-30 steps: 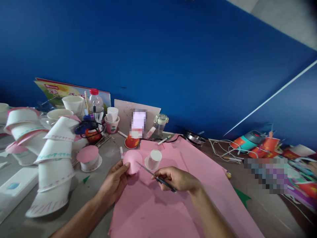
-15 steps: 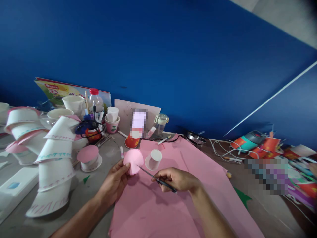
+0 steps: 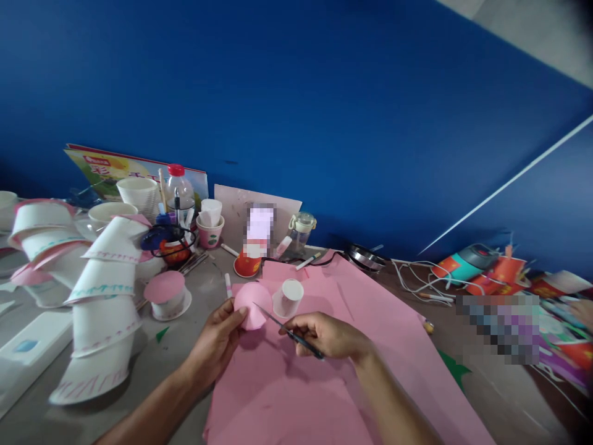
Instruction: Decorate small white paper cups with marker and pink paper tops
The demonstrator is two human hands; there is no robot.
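Note:
A round pink paper disc (image 3: 252, 300) is pinched at its lower left edge by my left hand (image 3: 225, 327). My right hand (image 3: 327, 337) is closed around a pair of scissors (image 3: 303, 344), whose blades point left and lie at the disc, near its middle. The disc's lower edge looks bent. Just beyond the scissors a small white paper cup (image 3: 291, 298) rests upside down. Large pink paper sheets (image 3: 296, 395) lie beneath both hands. To the left stands a paper cup with a pink disc on top (image 3: 165, 293).
Stacked, curved white cups (image 3: 104, 309) fill the left side, near a white box (image 3: 34, 346). At the back are a red cup (image 3: 247, 264) holding up a phone, a lidded jar (image 3: 302, 232) and a bottle (image 3: 180, 191). White cables (image 3: 407, 281) lie at right.
The pink disc has shifted slightly right and tilted, and the scissor blades reach further into it. My right hand has moved a little left. A blurred hand shows at the far right edge.

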